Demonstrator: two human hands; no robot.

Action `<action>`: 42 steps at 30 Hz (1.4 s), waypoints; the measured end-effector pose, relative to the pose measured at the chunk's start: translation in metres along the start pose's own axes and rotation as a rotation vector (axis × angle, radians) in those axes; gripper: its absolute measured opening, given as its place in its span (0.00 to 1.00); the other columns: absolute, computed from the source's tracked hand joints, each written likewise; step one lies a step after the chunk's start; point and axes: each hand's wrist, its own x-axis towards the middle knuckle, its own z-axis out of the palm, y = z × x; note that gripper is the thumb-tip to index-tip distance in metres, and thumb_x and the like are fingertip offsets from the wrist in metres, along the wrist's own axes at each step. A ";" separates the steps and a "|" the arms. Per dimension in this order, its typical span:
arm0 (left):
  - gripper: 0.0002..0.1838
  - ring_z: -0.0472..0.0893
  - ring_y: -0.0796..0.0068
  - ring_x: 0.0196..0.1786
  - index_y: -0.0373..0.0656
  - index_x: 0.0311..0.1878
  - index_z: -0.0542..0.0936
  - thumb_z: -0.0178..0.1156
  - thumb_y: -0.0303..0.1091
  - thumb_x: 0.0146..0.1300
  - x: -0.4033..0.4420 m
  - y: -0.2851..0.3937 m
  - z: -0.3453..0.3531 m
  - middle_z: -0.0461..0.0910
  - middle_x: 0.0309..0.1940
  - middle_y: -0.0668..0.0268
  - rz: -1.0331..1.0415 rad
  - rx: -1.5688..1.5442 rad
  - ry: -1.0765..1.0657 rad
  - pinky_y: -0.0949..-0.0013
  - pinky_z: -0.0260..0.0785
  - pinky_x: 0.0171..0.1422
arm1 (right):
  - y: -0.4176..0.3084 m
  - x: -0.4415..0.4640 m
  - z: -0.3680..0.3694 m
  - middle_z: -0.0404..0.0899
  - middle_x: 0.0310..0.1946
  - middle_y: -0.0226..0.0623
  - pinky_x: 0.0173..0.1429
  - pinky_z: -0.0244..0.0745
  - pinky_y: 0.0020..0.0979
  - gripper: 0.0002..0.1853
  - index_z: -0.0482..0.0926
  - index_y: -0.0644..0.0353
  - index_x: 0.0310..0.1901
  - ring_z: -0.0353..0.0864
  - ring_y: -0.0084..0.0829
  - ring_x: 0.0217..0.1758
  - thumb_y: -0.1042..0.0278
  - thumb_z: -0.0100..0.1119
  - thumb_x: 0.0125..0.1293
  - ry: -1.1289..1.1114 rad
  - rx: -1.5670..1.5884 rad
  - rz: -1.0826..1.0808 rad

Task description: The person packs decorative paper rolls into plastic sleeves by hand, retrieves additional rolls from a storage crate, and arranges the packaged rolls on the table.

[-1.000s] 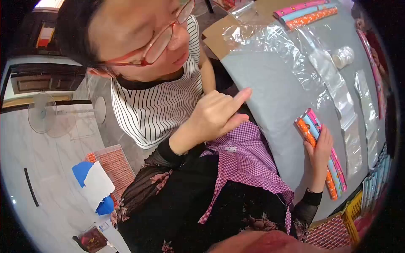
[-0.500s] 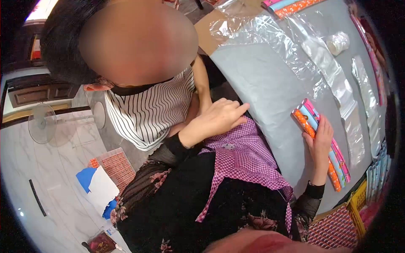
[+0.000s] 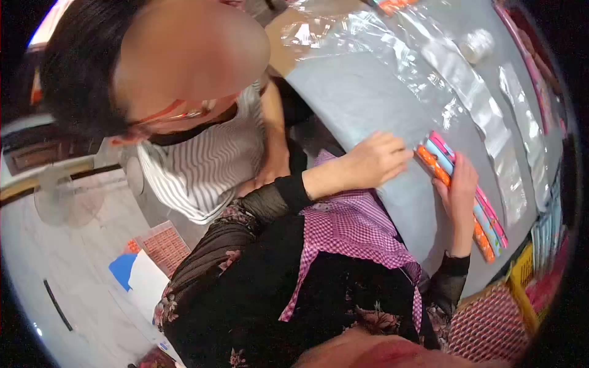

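My right hand is wrapped over a bundle of rolls of patterned wrapping paper, thumb on the near-left side and fingers across the top. Side by side in the bundle lie an orange roll, a light blue roll and a pink roll. They rest at a slant on the grey table surface. Just left of the bundle's upper end, my left hand hovers with fingers curled together and somewhat blurred. Whatever may be between those fingertips cannot be made out.
Clear plastic sleeves spread over the table beyond the rolls. A whitish roll stands among them. Another person in a striped shirt sits close on the left. A yellow basket stands at lower right.
My left hand has moved right, from above the apron to beside the rolls' upper end, its fingers curling in. My right hand stays on the bundle. The view has shifted slightly.
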 end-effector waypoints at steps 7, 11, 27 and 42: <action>0.16 0.78 0.53 0.52 0.34 0.52 0.78 0.60 0.26 0.60 0.025 -0.021 0.046 0.79 0.48 0.52 -0.223 -0.265 0.274 0.58 0.71 0.58 | -0.004 0.002 -0.003 0.70 0.58 0.49 0.64 0.64 0.44 0.41 0.64 0.64 0.65 0.69 0.51 0.61 0.64 0.72 0.49 -0.033 0.008 0.046; 0.19 0.79 0.57 0.51 0.33 0.56 0.74 0.58 0.26 0.61 0.033 -0.023 0.064 0.77 0.50 0.52 -0.321 -0.333 0.227 0.62 0.72 0.57 | -0.005 0.001 -0.004 0.70 0.57 0.48 0.64 0.64 0.44 0.41 0.63 0.64 0.65 0.69 0.50 0.61 0.62 0.71 0.49 0.008 0.029 -0.013; 0.17 0.78 0.54 0.47 0.34 0.54 0.74 0.59 0.28 0.62 0.041 -0.014 0.050 0.75 0.44 0.51 -0.358 -0.341 0.163 0.60 0.71 0.52 | -0.018 0.005 0.005 0.71 0.58 0.52 0.64 0.64 0.46 0.43 0.63 0.67 0.67 0.69 0.53 0.60 0.63 0.71 0.50 -0.026 0.022 -0.026; 0.12 0.84 0.61 0.43 0.36 0.49 0.81 0.59 0.27 0.63 0.031 -0.033 0.035 0.82 0.41 0.53 -0.407 -0.286 0.167 0.64 0.75 0.50 | -0.027 0.006 0.005 0.71 0.58 0.49 0.64 0.65 0.44 0.42 0.64 0.64 0.65 0.70 0.50 0.61 0.61 0.71 0.48 -0.012 0.026 -0.043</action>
